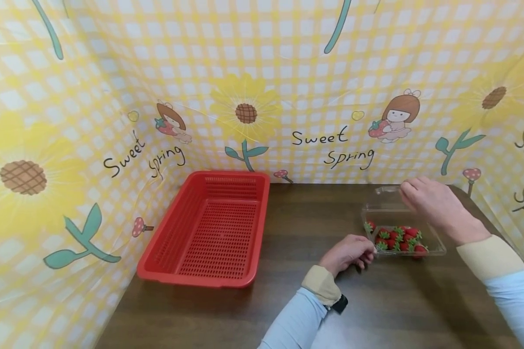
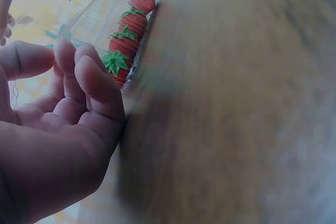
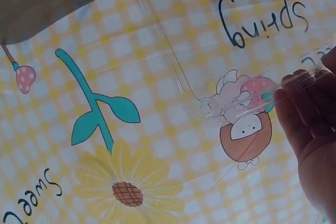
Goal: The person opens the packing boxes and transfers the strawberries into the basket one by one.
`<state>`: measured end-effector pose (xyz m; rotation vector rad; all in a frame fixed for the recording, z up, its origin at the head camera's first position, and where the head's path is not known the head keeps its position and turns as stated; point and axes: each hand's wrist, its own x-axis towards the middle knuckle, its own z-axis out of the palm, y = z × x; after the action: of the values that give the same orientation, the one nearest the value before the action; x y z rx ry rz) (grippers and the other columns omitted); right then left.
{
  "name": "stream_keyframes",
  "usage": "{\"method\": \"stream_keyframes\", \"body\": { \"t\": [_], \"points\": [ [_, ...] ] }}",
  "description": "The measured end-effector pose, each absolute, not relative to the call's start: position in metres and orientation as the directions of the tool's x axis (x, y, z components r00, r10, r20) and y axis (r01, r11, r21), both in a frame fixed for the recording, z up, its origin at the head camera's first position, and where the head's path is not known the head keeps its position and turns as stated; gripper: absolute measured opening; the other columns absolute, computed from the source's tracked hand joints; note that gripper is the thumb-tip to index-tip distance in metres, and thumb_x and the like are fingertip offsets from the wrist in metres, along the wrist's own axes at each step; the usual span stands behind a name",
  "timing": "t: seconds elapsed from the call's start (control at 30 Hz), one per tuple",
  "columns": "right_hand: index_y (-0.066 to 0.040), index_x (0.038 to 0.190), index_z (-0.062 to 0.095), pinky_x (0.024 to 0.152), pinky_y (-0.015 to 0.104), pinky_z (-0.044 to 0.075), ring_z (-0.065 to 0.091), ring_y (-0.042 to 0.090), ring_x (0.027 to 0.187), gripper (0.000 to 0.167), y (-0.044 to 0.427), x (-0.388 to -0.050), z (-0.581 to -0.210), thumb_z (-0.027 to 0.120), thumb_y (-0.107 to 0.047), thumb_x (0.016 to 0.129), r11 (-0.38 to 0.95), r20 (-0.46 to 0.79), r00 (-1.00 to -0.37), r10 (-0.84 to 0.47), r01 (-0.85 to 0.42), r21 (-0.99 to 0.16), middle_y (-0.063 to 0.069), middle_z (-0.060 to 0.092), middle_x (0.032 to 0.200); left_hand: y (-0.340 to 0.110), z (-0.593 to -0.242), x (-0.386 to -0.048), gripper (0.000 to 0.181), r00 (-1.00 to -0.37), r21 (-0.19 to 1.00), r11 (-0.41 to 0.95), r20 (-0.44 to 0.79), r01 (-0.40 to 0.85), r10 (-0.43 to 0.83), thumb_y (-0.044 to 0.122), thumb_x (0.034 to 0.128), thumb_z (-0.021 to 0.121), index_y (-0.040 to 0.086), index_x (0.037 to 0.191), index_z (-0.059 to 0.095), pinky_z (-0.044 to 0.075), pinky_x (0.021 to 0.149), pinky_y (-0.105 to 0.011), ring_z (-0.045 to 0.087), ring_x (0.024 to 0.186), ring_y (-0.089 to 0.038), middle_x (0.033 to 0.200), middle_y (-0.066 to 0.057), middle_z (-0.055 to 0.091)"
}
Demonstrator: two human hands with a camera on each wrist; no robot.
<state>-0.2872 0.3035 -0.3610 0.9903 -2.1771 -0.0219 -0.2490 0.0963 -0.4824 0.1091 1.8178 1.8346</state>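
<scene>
A clear plastic clamshell box stands on the right of the table, its hinged lid raised at the back. Several red strawberries with green leaves fill its base; a row of them shows through the side in the left wrist view. My left hand pinches the box's near left corner between thumb and fingertips. Above the right side, my right hand grips the edge of the lid. In the right wrist view, fingers and thumb hold the transparent lid edge.
A red plastic basket with a slotted bottom stands on the left of the brown wooden table. Behind and at both sides hangs a yellow checked cloth with flower prints. A dark band sits on the left wrist.
</scene>
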Motion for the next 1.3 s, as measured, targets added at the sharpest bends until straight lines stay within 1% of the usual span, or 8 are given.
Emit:
{"method": "stream_keyframes", "body": {
  "t": [0.13, 0.23, 0.33, 0.6, 0.83, 1.03, 1.17, 1.3],
  "points": [
    [-0.007, 0.071, 0.05, 0.045, 0.036, 0.04, 0.049, 0.023, 0.058, 0.016, 0.305, -0.294, -0.355, 0.064, 0.0, 0.077, 0.716, 0.601, -0.464, -0.651, -0.638, 0.283, 0.004, 0.049, 0.065, 0.097, -0.482, -0.245, 0.012, -0.843, 0.944, 0.088, -0.324, -0.317, 0.429, 0.005, 0.0842, 0.058, -0.002, 0.081, 0.066, 0.04, 0.042, -0.02, 0.048, 0.051, -0.009, 0.059, 0.002, 0.055],
    [-0.007, 0.071, 0.051, 0.045, 0.038, 0.043, 0.05, 0.023, 0.058, 0.019, 0.306, -0.297, -0.35, 0.067, 0.001, 0.074, 0.738, 0.577, -0.509, -0.638, -0.618, 0.271, 0.004, 0.05, 0.064, 0.097, -0.482, -0.243, 0.015, -0.84, 0.943, 0.11, -0.33, -0.314, 0.43, 0.005, 0.0848, 0.058, -0.006, 0.086, 0.066, 0.04, 0.042, -0.021, 0.048, 0.051, -0.009, 0.059, 0.002, 0.054],
    [-0.007, 0.07, 0.051, 0.047, 0.041, 0.047, 0.052, 0.025, 0.06, 0.019, 0.308, -0.301, -0.346, 0.068, -0.001, 0.076, 0.764, 0.565, -0.549, -0.616, -0.59, 0.26, 0.005, 0.053, 0.064, 0.097, -0.482, -0.242, 0.018, -0.84, 0.943, 0.117, -0.331, -0.312, 0.429, 0.006, 0.0852, 0.057, -0.009, 0.091, 0.066, 0.04, 0.042, -0.021, 0.048, 0.051, -0.01, 0.059, 0.002, 0.054],
    [-0.006, 0.07, 0.05, 0.046, 0.043, 0.047, 0.053, 0.026, 0.058, 0.017, 0.309, -0.307, -0.336, 0.064, 0.0, 0.078, 0.761, 0.581, -0.53, -0.618, -0.588, 0.273, 0.008, 0.055, 0.064, 0.095, -0.483, -0.239, 0.018, -0.845, 0.941, 0.119, -0.337, -0.316, 0.415, 0.011, 0.0886, 0.059, -0.005, 0.088, 0.068, 0.04, 0.043, -0.021, 0.05, 0.052, -0.01, 0.061, 0.002, 0.057],
    [-0.009, 0.069, 0.053, 0.051, 0.043, 0.043, 0.051, 0.024, 0.058, 0.019, 0.308, -0.31, -0.333, 0.065, 0.0, 0.08, 0.778, 0.567, -0.59, -0.575, -0.609, 0.156, 0.001, 0.05, 0.06, 0.084, -0.477, -0.235, 0.021, -0.846, 0.94, 0.166, -0.341, -0.298, 0.41, 0.014, 0.0929, 0.058, -0.005, 0.095, 0.069, 0.039, 0.044, -0.022, 0.053, 0.054, -0.01, 0.065, 0.002, 0.06],
    [-0.01, 0.066, 0.052, 0.048, 0.036, 0.039, 0.046, 0.017, 0.053, 0.022, 0.308, -0.312, -0.337, 0.067, 0.003, 0.075, 0.733, 0.587, -0.536, -0.607, -0.662, 0.155, -0.001, 0.049, 0.058, 0.077, -0.467, -0.226, 0.019, -0.872, 0.922, 0.337, -0.317, -0.191, 0.373, 0.015, 0.0951, 0.055, 0.002, 0.087, 0.066, 0.04, 0.046, -0.025, 0.054, 0.054, -0.011, 0.064, 0.002, 0.06],
    [-0.011, 0.069, 0.054, 0.048, 0.033, 0.039, 0.045, 0.013, 0.053, 0.021, 0.307, -0.311, -0.343, 0.069, 0.002, 0.075, 0.728, 0.549, -0.557, -0.622, -0.671, 0.144, -0.002, 0.05, 0.059, 0.073, -0.454, -0.217, 0.022, -0.885, 0.862, 0.504, -0.276, -0.056, 0.374, 0.021, 0.0959, 0.057, 0.011, 0.077, 0.062, 0.042, 0.048, -0.029, 0.053, 0.054, -0.014, 0.063, 0.001, 0.061],
    [-0.011, 0.072, 0.05, 0.048, 0.028, 0.032, 0.038, 0.011, 0.054, 0.023, 0.306, -0.311, -0.351, 0.067, 0.004, 0.077, 0.731, 0.521, -0.588, -0.619, -0.674, 0.107, -0.003, 0.044, 0.06, 0.072, -0.44, -0.21, 0.03, -0.89, 0.777, 0.621, -0.207, 0.102, 0.405, 0.026, 0.095, 0.057, 0.016, 0.067, 0.053, 0.036, 0.047, -0.025, 0.043, 0.048, -0.012, 0.057, 0.004, 0.052]
  ]
}}
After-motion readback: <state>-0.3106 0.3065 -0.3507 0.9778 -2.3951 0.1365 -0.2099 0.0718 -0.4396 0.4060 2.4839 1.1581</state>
